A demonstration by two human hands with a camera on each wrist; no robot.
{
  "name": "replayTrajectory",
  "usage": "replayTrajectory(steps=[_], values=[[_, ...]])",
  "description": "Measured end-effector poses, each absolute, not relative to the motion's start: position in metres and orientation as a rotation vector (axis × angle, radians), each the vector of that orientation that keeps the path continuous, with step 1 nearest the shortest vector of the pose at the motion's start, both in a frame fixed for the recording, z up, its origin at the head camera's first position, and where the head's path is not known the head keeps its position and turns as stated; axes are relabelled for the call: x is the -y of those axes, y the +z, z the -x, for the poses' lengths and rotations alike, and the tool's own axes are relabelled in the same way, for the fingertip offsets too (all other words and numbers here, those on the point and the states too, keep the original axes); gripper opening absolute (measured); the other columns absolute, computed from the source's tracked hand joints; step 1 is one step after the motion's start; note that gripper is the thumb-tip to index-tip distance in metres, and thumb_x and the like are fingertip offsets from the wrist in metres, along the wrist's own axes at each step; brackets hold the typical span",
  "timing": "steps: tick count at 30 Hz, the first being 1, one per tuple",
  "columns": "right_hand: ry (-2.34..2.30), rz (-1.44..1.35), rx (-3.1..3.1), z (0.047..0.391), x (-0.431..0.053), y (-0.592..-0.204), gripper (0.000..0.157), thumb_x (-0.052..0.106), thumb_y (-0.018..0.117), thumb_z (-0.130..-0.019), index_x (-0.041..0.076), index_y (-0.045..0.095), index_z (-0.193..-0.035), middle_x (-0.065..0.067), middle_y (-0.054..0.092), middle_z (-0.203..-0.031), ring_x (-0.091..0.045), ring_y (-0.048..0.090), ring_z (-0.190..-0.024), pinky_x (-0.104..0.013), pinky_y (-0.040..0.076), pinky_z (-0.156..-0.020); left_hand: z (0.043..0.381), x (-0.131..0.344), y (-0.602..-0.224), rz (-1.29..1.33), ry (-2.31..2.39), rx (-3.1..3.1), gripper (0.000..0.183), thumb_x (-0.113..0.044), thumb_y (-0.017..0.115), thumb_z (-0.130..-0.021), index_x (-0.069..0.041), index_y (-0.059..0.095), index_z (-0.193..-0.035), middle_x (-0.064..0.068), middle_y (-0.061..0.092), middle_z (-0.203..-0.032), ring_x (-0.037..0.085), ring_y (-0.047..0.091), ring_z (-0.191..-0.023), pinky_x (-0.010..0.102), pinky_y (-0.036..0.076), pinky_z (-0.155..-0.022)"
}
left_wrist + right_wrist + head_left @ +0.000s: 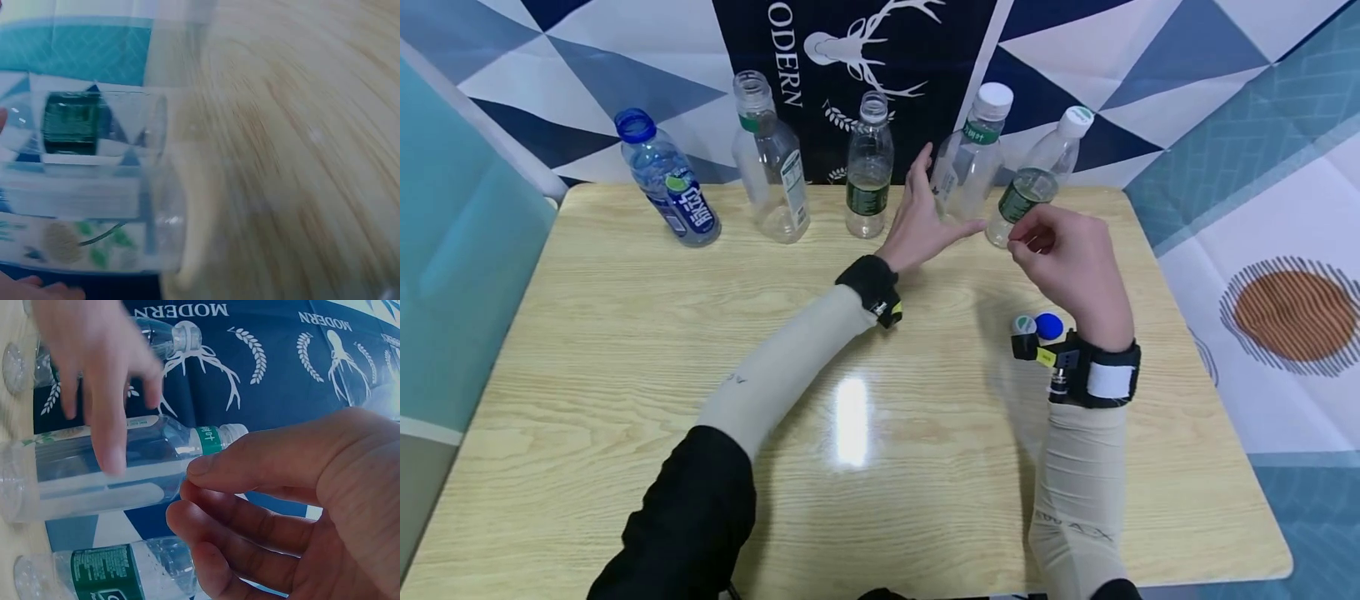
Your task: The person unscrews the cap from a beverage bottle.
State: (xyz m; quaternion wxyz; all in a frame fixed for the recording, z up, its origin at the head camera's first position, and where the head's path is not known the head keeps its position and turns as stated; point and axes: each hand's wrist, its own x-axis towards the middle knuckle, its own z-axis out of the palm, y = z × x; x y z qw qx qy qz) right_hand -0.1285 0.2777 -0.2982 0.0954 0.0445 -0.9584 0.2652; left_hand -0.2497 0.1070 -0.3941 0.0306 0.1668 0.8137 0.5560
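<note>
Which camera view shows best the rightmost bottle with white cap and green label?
The head view: the bottle appears nearly whole, from white cap to base, though the right hand partly covers it. The right wrist view crops it and shows no cap; the left wrist view shows label and base, no cap.

"MODERN" stands twice in white on the dark cloth behind the left fingers; characters on the bottle labels near them are too unclear to read.

Left hand wide-splayed on an outstretched arm; right hand loosely curled, thumb close to the fingertips.
</note>
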Motion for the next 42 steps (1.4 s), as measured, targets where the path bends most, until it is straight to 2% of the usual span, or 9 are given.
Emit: replayTrajectory(steps=[7, 11, 16, 20, 23, 26, 31, 37, 42], values=[[0.793, -0.188, 2.848, 0.131, -0.267, -0.303, 0.009, 0.009, 0.068, -0.093, 0.004, 0.074, -0.097, -0.016, 0.075, -0.093, -0.026, 0.065, -0.082, -0.029, 0.046, -0.072, 0.268, -0.122, -0.412, -0.368, 1.903, -2.513, 0.135, -0.046, 0.094, -0.069, -0.026, 0.000, -0.164, 0.001, 0.022, -0.170, 0.009, 0.025, -0.156, 0.031, 0.029, -0.125], [0.814, -0.202, 2.847, 0.132, -0.262, -0.303, 0.009, 0.010, 0.069, -0.093, 0.005, 0.074, -0.097, -0.016, 0.074, -0.093, -0.026, 0.065, -0.082, -0.027, 0.046, -0.072, 0.275, -0.124, -0.418, -0.337, 1.944, -2.541, 0.135, -0.044, 0.096, -0.067, -0.027, 0.003, -0.164, 0.001, 0.027, -0.169, 0.010, 0.030, -0.153, 0.032, 0.031, -0.125], [0.835, -0.220, 2.856, 0.132, -0.258, -0.303, 0.009, 0.010, 0.069, -0.093, 0.005, 0.074, -0.098, -0.016, 0.074, -0.094, -0.026, 0.065, -0.082, -0.022, 0.045, -0.071, 0.278, -0.121, -0.422, -0.305, 1.899, -2.595, 0.130, -0.046, 0.094, -0.068, -0.031, 0.007, -0.163, -0.003, 0.030, -0.168, 0.014, 0.035, -0.150, 0.036, 0.034, -0.123], [0.826, -0.236, 2.864, 0.133, -0.256, -0.303, 0.009, 0.010, 0.068, -0.093, 0.005, 0.074, -0.098, -0.016, 0.074, -0.093, -0.027, 0.065, -0.081, -0.027, 0.047, -0.071, 0.278, -0.116, -0.423, -0.324, 1.876, -2.643, 0.119, -0.044, 0.092, -0.072, -0.027, 0.017, -0.162, -0.001, 0.039, -0.164, 0.015, 0.043, -0.146, 0.033, 0.037, -0.119], [0.815, -0.234, 2.868, 0.134, -0.256, -0.303, 0.009, 0.009, 0.068, -0.093, 0.004, 0.073, -0.098, -0.017, 0.074, -0.093, -0.028, 0.065, -0.082, -0.034, 0.048, -0.072, 0.277, -0.113, -0.423, -0.329, 1.858, -2.657, 0.106, -0.044, 0.090, -0.075, -0.025, 0.026, -0.157, 0.001, 0.047, -0.158, 0.015, 0.049, -0.140, 0.030, 0.041, -0.115], [0.799, -0.216, 2.880, 0.134, -0.259, -0.302, 0.010, 0.010, 0.067, -0.094, 0.004, 0.073, -0.099, -0.017, 0.074, -0.094, -0.028, 0.065, -0.082, -0.034, 0.048, -0.073, 0.275, -0.112, -0.420, -0.332, 1.834, -2.655, 0.097, -0.042, 0.089, -0.076, -0.023, 0.032, -0.152, 0.002, 0.053, -0.152, 0.015, 0.054, -0.135, 0.029, 0.044, -0.111], [0.781, -0.173, 2.890, 0.134, -0.265, -0.300, 0.011, 0.012, 0.066, -0.094, 0.005, 0.073, -0.100, -0.016, 0.074, -0.095, -0.027, 0.063, -0.082, -0.029, 0.046, -0.071, 0.265, -0.108, -0.413, -0.417, 1.757, -2.673, 0.090, -0.040, 0.089, -0.074, -0.020, 0.038, -0.146, 0.004, 0.061, -0.136, 0.017, 0.060, -0.120, 0.030, 0.050, -0.097], [0.781, -0.123, 2.857, 0.132, -0.269, -0.298, 0.014, 0.015, 0.064, -0.097, 0.005, 0.073, -0.102, -0.016, 0.072, -0.094, -0.025, 0.059, -0.079, -0.023, 0.043, -0.066, 0.248, -0.098, -0.403, -0.526, 1.492, -2.772, 0.090, -0.045, 0.087, -0.070, -0.021, 0.041, -0.143, 0.001, 0.065, -0.115, 0.015, 0.062, -0.099, 0.029, 0.049, -0.077], [0.805, -0.057, 2.771, 0.131, -0.269, -0.296, 0.029, 0.030, 0.070, -0.096, 0.003, 0.070, -0.105, -0.015, 0.071, -0.093, -0.021, 0.057, -0.077, -0.016, 0.041, -0.064, 0.232, -0.088, -0.397, -0.642, 1.394, -2.775, 0.087, -0.047, 0.087, -0.068, -0.021, 0.045, -0.139, 0.000, 0.067, -0.107, 0.015, 0.063, -0.090, 0.029, 0.049, -0.070]])
